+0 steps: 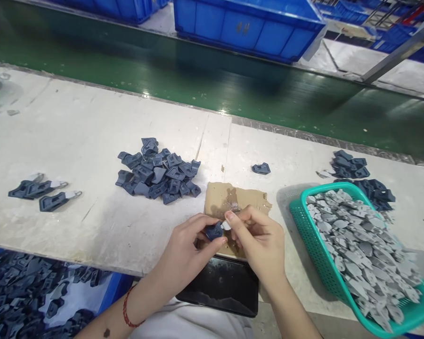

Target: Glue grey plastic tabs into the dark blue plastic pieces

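My left hand [194, 242] is closed around a small dark blue-grey plastic part [214, 231], gripped between thumb and fingers. A small light grey plastic piece [226, 225] is pinched in my right hand [259, 233], its end touching the dark part. Whether the two are joined, I cannot tell. Both hands are just above a brown cardboard piece [215, 197] with a wet-looking, shiny patch. Left of it lies a heap of dark plastic parts [159, 172]. A green basket [313, 256] full of light grey pieces [360, 245] stands to the right.
Three dark parts with light ends [53, 201] lie at left. One loose dark part [261, 168] sits beyond the cardboard; more dark parts [349, 165] lie behind the basket. A black tray-like object [222, 287] is below my hands. Beyond runs a green belt [198, 77] with a blue bin [247, 28] behind.
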The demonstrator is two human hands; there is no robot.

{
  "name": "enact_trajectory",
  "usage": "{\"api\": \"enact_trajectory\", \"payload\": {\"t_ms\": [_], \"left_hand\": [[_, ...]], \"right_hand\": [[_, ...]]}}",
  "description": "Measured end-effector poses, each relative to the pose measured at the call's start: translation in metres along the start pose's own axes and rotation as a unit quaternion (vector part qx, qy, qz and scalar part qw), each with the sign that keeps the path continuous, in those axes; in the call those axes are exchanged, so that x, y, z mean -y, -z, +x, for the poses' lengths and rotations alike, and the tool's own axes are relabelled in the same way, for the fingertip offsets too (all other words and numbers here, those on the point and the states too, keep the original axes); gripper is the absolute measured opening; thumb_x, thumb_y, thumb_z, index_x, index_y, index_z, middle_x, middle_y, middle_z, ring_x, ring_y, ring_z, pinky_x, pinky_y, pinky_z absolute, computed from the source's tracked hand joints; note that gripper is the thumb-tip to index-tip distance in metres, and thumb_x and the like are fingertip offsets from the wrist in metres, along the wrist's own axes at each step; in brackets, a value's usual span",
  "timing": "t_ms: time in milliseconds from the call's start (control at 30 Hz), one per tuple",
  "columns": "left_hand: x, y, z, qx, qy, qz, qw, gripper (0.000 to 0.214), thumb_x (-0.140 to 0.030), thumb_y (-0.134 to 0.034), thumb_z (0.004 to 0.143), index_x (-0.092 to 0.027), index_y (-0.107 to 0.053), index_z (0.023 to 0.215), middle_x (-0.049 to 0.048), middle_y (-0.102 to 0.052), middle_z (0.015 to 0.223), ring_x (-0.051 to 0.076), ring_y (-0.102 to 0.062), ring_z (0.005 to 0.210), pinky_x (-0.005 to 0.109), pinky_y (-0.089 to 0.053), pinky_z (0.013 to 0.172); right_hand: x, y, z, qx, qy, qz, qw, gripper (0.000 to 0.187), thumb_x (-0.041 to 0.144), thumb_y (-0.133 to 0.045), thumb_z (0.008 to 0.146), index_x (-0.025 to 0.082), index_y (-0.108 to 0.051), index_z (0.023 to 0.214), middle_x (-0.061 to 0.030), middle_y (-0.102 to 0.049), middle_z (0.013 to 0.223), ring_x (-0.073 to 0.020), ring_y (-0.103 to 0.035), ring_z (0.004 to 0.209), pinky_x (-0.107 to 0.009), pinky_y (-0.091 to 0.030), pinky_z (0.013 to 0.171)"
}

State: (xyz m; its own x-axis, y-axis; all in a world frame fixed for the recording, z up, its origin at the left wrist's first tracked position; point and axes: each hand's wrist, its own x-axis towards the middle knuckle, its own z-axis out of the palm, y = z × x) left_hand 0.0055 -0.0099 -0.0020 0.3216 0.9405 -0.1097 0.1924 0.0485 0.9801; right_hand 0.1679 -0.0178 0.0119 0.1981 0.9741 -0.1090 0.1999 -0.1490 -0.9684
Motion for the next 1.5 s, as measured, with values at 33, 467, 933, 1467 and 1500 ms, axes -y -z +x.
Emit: {"api": "enact_trajectory", "payload": {"t_ms": [33,467,933,1467,1500], "left_hand": [[0.0,0.0,0.0,0.001,0.001,0.0,1.0,0.017,-0.027,-0.071,0.091,-0.017,-0.072,0.105,0.0036,-0.071,0.095,0.013,-0.065,0.073,0.02,-0.053,0.059],[0.005,0.004,-0.002,0.033,0.0,0.021,0.999,0.019,-0.029,-0.063,0.098,-0.021,-0.07,0.113,0.0036,-0.07,0.102,0.011,-0.06,0.068,0.021,-0.045,0.055],[0.003,0.006,-0.008,0.036,-0.106,0.078,0.991,0.019,-0.024,-0.05,0.105,-0.019,-0.063,0.118,0.0068,-0.072,0.108,0.019,-0.07,0.101,0.026,-0.055,0.083],[0.002,0.067,-0.033,-0.118,-0.108,0.248,0.955,0.023,-0.03,-0.058,0.101,-0.026,-0.065,0.122,0.0066,-0.071,0.113,0.023,-0.068,0.105,0.035,-0.054,0.093],[0.006,0.08,-0.038,-0.164,-0.095,0.281,0.941,0.024,-0.034,-0.06,0.1,-0.027,-0.065,0.122,0.0061,-0.071,0.113,0.025,-0.068,0.105,0.037,-0.054,0.094]], "right_hand": [[-0.001,-0.001,0.0,0.001,0.004,-0.008,1.0,0.04,0.041,-0.069,0.093,0.02,-0.054,0.062,0.0058,-0.05,0.049,-0.0077,-0.043,0.043,-0.019,-0.035,0.042],[0.002,-0.004,-0.004,0.045,0.104,-0.114,0.987,0.037,0.033,-0.059,0.102,0.02,-0.049,0.068,0.0073,-0.048,0.058,-0.0072,-0.045,0.052,-0.02,-0.034,0.05],[0.011,0.005,-0.001,0.067,0.281,-0.4,0.87,0.043,0.031,-0.03,0.112,0.022,-0.049,0.074,0.0011,-0.058,0.063,-0.0149,-0.058,0.055,-0.029,-0.033,0.054],[0.013,0.113,-0.005,-0.164,0.106,-0.477,0.857,0.031,0.047,-0.053,0.101,0.024,-0.073,0.097,-0.0103,-0.071,0.096,-0.0233,-0.058,0.069,-0.034,-0.038,0.06],[0.005,0.13,-0.004,-0.18,0.09,-0.514,0.834,0.033,0.047,-0.054,0.099,0.023,-0.075,0.095,-0.0122,-0.071,0.097,-0.0242,-0.057,0.067,-0.035,-0.036,0.058]]}}
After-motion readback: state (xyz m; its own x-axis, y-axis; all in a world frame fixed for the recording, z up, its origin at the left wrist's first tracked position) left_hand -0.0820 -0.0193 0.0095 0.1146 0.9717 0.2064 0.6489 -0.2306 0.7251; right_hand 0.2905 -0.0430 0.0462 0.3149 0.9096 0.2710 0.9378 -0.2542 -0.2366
